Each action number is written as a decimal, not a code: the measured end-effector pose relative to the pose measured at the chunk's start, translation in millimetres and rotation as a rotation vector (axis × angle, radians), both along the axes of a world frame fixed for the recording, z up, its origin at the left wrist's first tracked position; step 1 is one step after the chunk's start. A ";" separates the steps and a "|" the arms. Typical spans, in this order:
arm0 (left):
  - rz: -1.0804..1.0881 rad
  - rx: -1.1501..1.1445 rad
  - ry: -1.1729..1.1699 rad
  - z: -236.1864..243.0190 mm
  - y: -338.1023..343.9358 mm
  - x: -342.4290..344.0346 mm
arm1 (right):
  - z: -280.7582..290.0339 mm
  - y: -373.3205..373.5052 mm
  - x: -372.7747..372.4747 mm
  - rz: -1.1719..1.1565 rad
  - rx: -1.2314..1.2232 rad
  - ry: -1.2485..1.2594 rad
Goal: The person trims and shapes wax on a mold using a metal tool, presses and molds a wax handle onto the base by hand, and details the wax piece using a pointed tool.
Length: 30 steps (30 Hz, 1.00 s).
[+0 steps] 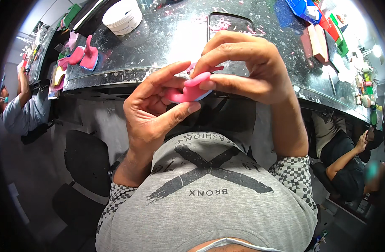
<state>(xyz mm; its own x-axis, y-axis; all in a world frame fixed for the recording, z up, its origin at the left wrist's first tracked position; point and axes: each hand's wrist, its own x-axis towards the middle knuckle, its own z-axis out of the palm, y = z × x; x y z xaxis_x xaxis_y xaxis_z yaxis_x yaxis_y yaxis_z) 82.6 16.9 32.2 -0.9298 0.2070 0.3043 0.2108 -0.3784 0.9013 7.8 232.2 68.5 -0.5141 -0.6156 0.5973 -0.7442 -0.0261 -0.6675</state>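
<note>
Just over the bench's near edge, both my hands hold a pink dental impression tray (185, 95) with a raised stub handle and a pale blue underside. My left hand (147, 105) cups it from the left, its thumb along the lower rim and its fingers curled behind. The thumb of my right hand (243, 67) presses against the handle, with the index finger bent over the top. A thin strip of pink material (218, 68) sticks out beside the right fingers; where it joins is hidden by them.
Two similar pink trays (90, 57) stand at the bench's left edge. A white tub (122, 17) is farther back. Beyond my right hand lies a black-rimmed tray (209, 29) with pink scraps. Coloured bins (305, 10) fill the back right. People sit at both sides; an office chair (86, 157) is at left.
</note>
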 end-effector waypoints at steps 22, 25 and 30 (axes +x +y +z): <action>0.094 -0.042 -0.150 -6.9 -0.2 -5.8 | -7.0 0.8 14.7 -0.224 0.017 0.057; 0.083 -0.028 -0.121 -10.4 -0.6 -7.2 | -10.9 -6.4 14.5 -0.263 -0.019 0.181; 0.091 -0.053 -0.131 -7.0 3.3 -3.2 | -18.9 -13.4 17.4 -0.316 -0.020 0.212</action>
<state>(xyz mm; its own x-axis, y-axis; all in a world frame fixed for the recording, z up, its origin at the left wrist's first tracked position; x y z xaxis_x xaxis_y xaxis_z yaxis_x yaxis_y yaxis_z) 79.4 20.3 25.2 -0.9763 0.1330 0.1705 0.1216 -0.3141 0.9416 25.2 218.8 49.6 -0.5406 -0.4336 0.7210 -0.8390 0.2150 -0.4998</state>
